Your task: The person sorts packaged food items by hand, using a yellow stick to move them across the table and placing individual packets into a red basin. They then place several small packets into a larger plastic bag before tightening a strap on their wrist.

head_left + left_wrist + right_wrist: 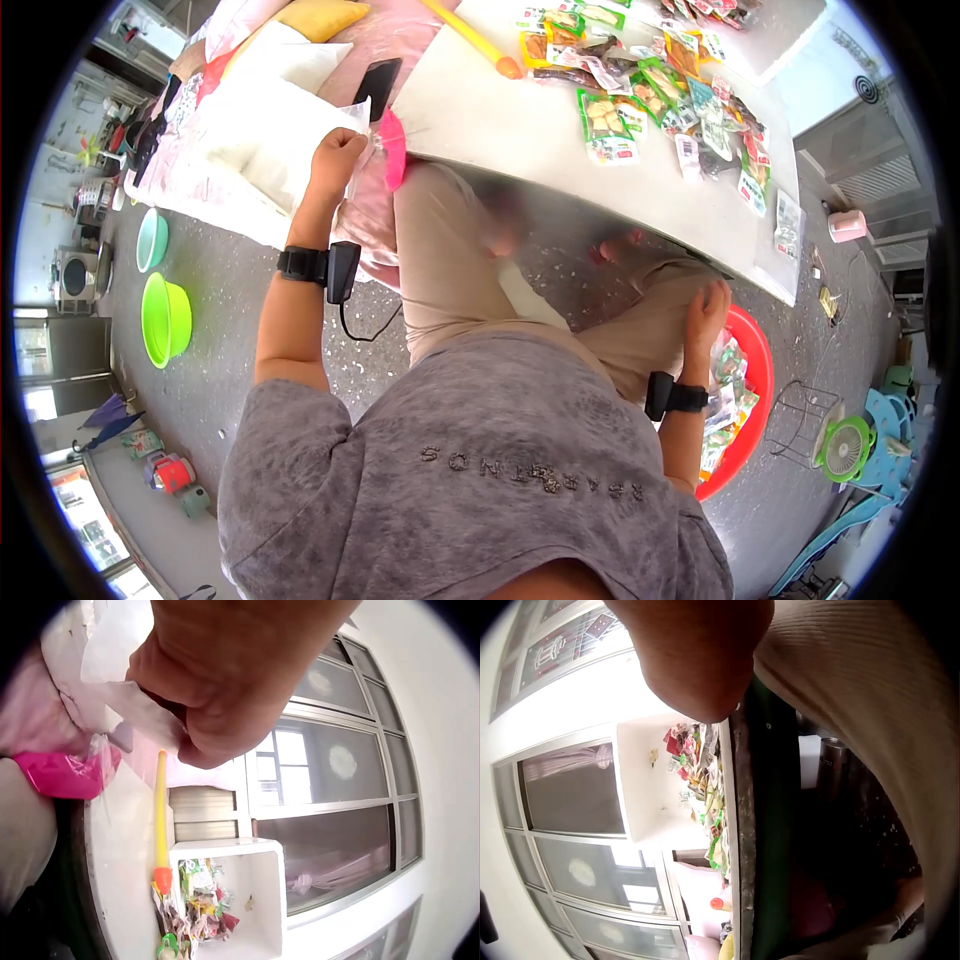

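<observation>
My left hand [338, 162] is at the left of the table, its fingers curled on the edge of a white plastic bag [124, 694]. The left wrist view shows the fist from close by, with the bag's edge running under the fingers. Beside that hand lie a glossy pink plastic piece [393, 150] and a dark phone [378, 88]. My right hand [708, 310] rests by the right knee with nothing seen in it. Its fingers hang loosely bent, and the right wrist view shows only part of the hand [705, 660].
Several small snack packets [605, 125] spread over the white table [480, 120], near a yellow stick with an orange end [470, 38]. A white box [262, 900] stands behind them. On the floor, a red basin [755, 345] holds packets; a green basin [165, 320] is at left.
</observation>
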Demonstrator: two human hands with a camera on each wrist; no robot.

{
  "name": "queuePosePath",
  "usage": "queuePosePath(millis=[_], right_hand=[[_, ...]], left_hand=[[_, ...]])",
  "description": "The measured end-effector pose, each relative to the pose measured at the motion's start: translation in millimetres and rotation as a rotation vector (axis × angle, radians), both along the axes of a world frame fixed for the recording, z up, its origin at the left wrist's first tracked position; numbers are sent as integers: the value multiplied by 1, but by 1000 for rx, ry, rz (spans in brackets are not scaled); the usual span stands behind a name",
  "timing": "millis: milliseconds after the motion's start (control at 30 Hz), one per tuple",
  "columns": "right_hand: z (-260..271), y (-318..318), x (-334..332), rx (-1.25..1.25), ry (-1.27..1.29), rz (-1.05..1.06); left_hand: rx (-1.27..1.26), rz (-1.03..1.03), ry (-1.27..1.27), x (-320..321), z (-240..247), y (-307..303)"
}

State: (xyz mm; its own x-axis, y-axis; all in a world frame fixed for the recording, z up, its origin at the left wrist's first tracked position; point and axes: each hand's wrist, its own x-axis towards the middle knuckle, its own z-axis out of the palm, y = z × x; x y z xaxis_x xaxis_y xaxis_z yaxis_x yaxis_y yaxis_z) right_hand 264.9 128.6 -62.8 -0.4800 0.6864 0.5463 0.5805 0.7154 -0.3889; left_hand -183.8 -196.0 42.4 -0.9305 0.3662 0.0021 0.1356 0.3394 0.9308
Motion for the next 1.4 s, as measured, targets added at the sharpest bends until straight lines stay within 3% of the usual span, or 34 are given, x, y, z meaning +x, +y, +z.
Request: queuePosePath(millis=[100, 167, 200, 233, 300, 333, 367, 433, 600, 733, 833, 1000, 1100, 1200, 1233, 1400], right_hand=[[22, -5, -25, -159, 144, 91], [49, -23, -53, -572, 231, 71], [41, -24, -67, -540, 391, 243], [43, -31, -84, -609, 436, 281], [80, -51, -115, -890, 361, 320], [59, -46, -129, -899, 420, 412], [87, -58, -142, -1220, 379, 361], [101, -71, -162, -1359, 377, 390], [83, -80, -194, -1409, 384, 572], [84, -83, -199, -1416, 350, 650], [92, -82, -199, -1480, 353, 585], [60, -70, -203, -1657, 548, 525], [58, -69, -201, -1771, 687, 540], [58, -68, -204, -1826, 818, 530], [58, -68, -206, -1829, 852, 523], [64, -74, -217, -1609, 637, 524]], left_hand=[[105, -144, -26, 26, -4, 42], [107, -213, -23, 48, -8, 72], [128, -250, -35, 60, -9, 86], [146, -298, -39, 70, -13, 99], [156, -387, -57, 92, -16, 121], [141, -428, -56, 100, -21, 131], [138, -452, -51, 109, -22, 139], [134, -484, -91, 122, -25, 151], [155, -488, -380, 135, -24, 168], [199, -561, -464, 139, -24, 170], [187, -587, -470, 140, -23, 171], [210, -604, -523, 140, -23, 171], [190, -546, -477, 137, -25, 172], [95, -456, -23, 138, -31, 169], [30, -472, 10, 143, -27, 167], [-178, -475, 179, 144, -24, 161]])
